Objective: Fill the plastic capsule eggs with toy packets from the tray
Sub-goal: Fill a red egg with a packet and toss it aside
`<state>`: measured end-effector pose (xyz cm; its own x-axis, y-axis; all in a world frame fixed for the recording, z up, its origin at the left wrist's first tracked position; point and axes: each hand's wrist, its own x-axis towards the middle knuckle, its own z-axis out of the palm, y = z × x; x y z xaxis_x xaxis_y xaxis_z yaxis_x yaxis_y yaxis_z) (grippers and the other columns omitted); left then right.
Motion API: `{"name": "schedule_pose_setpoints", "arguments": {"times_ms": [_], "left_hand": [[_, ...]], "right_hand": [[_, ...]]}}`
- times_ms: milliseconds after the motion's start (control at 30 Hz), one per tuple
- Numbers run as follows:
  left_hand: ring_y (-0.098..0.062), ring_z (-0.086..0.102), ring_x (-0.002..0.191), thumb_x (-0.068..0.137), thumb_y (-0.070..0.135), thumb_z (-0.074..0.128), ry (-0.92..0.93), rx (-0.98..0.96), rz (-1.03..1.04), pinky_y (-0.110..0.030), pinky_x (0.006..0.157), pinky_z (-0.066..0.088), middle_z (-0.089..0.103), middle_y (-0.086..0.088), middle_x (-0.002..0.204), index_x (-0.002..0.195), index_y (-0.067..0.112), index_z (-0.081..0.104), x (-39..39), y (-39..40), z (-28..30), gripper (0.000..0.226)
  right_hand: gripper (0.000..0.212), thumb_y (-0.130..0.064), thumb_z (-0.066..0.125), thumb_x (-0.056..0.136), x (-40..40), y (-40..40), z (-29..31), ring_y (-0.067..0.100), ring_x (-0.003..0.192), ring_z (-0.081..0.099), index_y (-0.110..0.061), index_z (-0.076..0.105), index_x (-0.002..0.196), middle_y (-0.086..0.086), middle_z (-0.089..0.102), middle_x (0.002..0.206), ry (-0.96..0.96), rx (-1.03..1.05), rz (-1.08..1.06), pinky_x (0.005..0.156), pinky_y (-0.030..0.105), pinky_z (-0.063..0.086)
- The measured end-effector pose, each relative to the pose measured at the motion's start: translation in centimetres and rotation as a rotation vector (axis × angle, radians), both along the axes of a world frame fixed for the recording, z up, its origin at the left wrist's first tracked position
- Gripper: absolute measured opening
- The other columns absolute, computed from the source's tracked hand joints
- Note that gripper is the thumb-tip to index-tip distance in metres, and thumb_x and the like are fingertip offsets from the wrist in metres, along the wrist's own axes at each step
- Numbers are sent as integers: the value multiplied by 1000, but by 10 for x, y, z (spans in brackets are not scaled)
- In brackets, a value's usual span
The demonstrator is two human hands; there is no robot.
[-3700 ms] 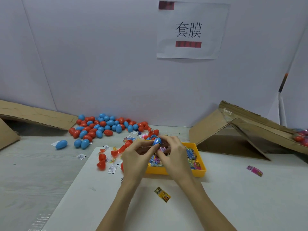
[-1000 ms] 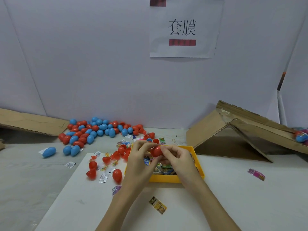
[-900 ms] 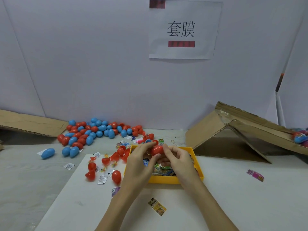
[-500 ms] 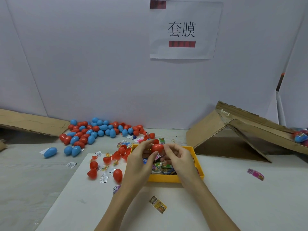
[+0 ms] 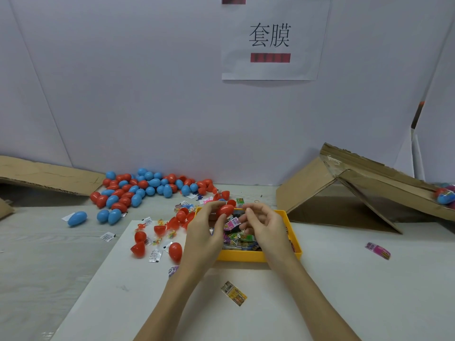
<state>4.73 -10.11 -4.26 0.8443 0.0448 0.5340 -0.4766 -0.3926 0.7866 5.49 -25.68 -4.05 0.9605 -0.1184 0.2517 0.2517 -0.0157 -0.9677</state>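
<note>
The left hand (image 5: 204, 232) pinches a closed red egg (image 5: 225, 209) above the yellow tray (image 5: 258, 255) of toy packets (image 5: 237, 236). The right hand (image 5: 264, 227) has let go of it and now curls empty beside it. Earlier both hands pressed it together, so this egg seems finished and ready for the pile of eggs (image 5: 147, 187).

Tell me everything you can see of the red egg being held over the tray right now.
The red egg is glossy, smooth plastic and looks closed, though any seam is too small to make out. It lies roughly on its side, tilted, held in the air above the far left part of the yellow tray. The left hand pinches it with its fingertips; the right hand sits just beside it, fingers open and apparently off it.
</note>
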Motion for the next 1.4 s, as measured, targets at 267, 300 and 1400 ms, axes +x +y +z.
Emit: {"name": "schedule_pose_setpoints", "arguments": {"times_ms": [267, 300, 1400], "left_hand": [[-17, 60, 116, 103, 11, 57, 59, 22, 186, -36, 100, 54, 61, -2, 126, 137, 12, 62, 8, 5, -3, 35], [-17, 60, 116, 103, 11, 57, 66, 25, 187, -36, 100, 54, 60, -1, 127, 137, 13, 61, 9, 5, -3, 35], [-6, 64, 89, 89, 29, 78, 57, 50, 3, -13, 72, 52, 64, 6, 108, 103, 25, 78, -2, 2, 4, 14]], "right_hand": [[19, -8, 64, 99, -4, 2, -8, 9, 109, 59, -20, 77, 108, -5, 67, 115, -158, -889, -264, 90, 18, 45], [15, -15, 68, 98, -4, 2, -9, 11, 111, 59, -20, 77, 109, -4, 67, 115, -122, -932, -278, 89, 18, 42], [20, -23, 59, 104, -16, 0, 11, 4, 70, 69, -16, 73, 117, -3, 72, 91, -61, -546, -51, 60, 12, 53]]}}
